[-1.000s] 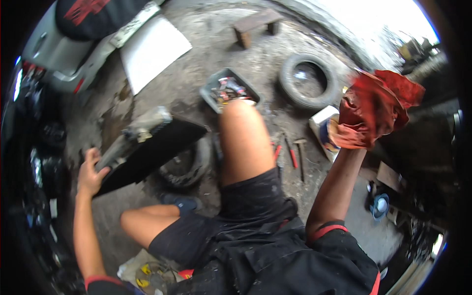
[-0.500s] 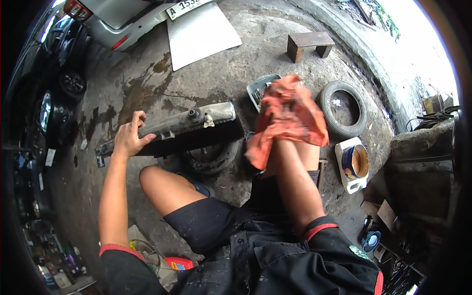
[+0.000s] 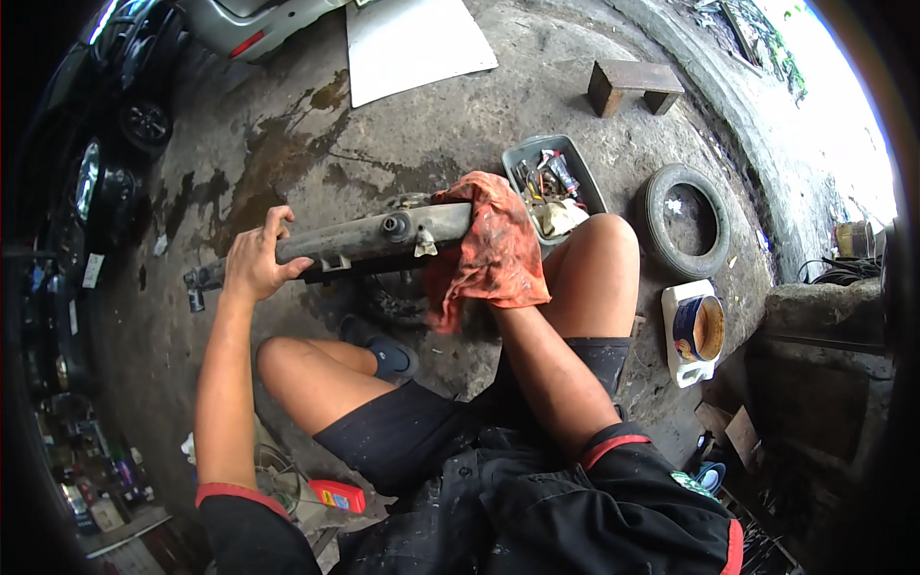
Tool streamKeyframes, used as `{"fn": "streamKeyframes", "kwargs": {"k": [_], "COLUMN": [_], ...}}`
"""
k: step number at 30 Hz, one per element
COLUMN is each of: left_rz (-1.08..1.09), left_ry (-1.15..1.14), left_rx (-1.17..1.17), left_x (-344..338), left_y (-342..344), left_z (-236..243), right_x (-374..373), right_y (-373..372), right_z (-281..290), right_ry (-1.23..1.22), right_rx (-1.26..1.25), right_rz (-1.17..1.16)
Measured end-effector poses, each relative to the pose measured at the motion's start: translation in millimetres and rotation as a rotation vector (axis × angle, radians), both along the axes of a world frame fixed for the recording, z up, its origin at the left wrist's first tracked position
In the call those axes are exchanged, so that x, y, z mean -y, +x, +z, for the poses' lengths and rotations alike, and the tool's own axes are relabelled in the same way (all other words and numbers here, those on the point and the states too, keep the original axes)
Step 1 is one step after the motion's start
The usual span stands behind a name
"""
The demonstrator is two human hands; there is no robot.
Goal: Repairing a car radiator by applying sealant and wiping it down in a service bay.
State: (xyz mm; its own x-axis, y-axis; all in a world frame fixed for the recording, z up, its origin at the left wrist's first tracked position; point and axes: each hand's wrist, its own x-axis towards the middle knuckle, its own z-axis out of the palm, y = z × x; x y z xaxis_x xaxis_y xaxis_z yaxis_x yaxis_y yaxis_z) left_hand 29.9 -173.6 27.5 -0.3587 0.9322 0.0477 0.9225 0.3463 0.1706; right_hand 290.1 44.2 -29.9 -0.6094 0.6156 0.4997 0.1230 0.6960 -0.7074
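Note:
A car radiator (image 3: 359, 237) with a dull grey tank and a round filler neck lies across in front of my knees. My left hand (image 3: 257, 261) grips its left part, thumb on the near side and fingers over the far side. A stained orange-red rag (image 3: 494, 251) drapes over the radiator's right end. Under that cloth is my right hand (image 3: 513, 299), pressing it against the tank; the fingers are hidden. Beneath the radiator, a dark tyre (image 3: 398, 299) shows in part.
Beyond my right knee sits a grey tub (image 3: 594, 182) of tools and tubes. Further right are a loose tyre (image 3: 684, 222), a small bench (image 3: 634, 84) and a tin (image 3: 698, 329) on a white jug. A white board (image 3: 417, 48) lies by a silver car (image 3: 254, 24).
My right hand has come left and down with the rag, from above the tub onto the radiator's right end. The tub now shows. My left hand keeps its hold.

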Motion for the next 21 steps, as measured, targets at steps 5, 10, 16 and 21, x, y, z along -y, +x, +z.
{"fn": "streamKeyframes", "kwargs": {"k": [5, 10, 16, 21], "left_rz": [-0.016, -0.024, -0.039, -0.020], "left_ry": [-0.039, 0.003, -0.007, 0.001], "left_rx": [0.007, 0.026, 0.026, 0.020], "left_x": [13.3, 24.7, 9.4, 12.4], "left_y": [-1.0, -7.8, -7.7, -4.9], "left_z": [1.8, -1.9, -0.1, 2.7], "right_x": [-37.0, -77.9, -90.6, 22.5], "right_y": [-29.0, -56.2, -29.7, -9.5], "right_z": [-52.8, -49.7, -149.4, -99.1], "right_ry": [-0.052, 0.206, 0.891, 0.186], "right_rx": [0.303, 0.755, 1.093, 0.030], "right_rz": [0.326, 0.363, -0.805, -0.378]}}
